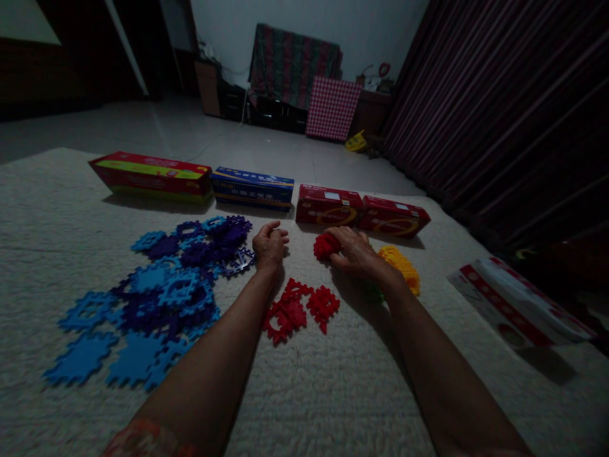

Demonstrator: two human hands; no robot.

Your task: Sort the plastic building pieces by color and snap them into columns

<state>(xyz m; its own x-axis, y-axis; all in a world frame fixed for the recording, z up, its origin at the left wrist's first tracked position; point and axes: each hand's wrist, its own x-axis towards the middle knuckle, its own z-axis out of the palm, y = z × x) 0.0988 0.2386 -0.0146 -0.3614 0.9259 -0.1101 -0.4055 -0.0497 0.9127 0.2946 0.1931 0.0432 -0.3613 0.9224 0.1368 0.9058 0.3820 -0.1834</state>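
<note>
Two bare hands extend forward over a pale textured mat (333, 393), both forearms slanting in from the near edge. Right hand (356, 252): palm down, wrist slightly bent, fingers directed leftward and closed about a red stack (323, 247) of toothed pieces, fingertips over its upper side and thumb at its near side; contact beneath the palm is hidden. Left hand (269, 247): set on its outer edge, palm turned inward, fingers loosely bent and parted, with nothing visible between them; whether it rests on the mat cannot be told. Loose red pieces (295, 311) lie flat between the forearms, nearer the body than either hand. Just left of the left wrist begins a spread heap of purple pieces (197, 254) and light blue pieces (155, 277), overlapping at several angles. Beyond the right wrist stands a group of yellow pieces (402, 270); green pieces (375, 292) show partly behind the right forearm. Farther out, a row crosses the mat: one long red-and-green box (155, 178), one blue box (253, 188) and two dark red boxes (329, 204). A white-and-red box (518, 304) sits well apart at the right.
</note>
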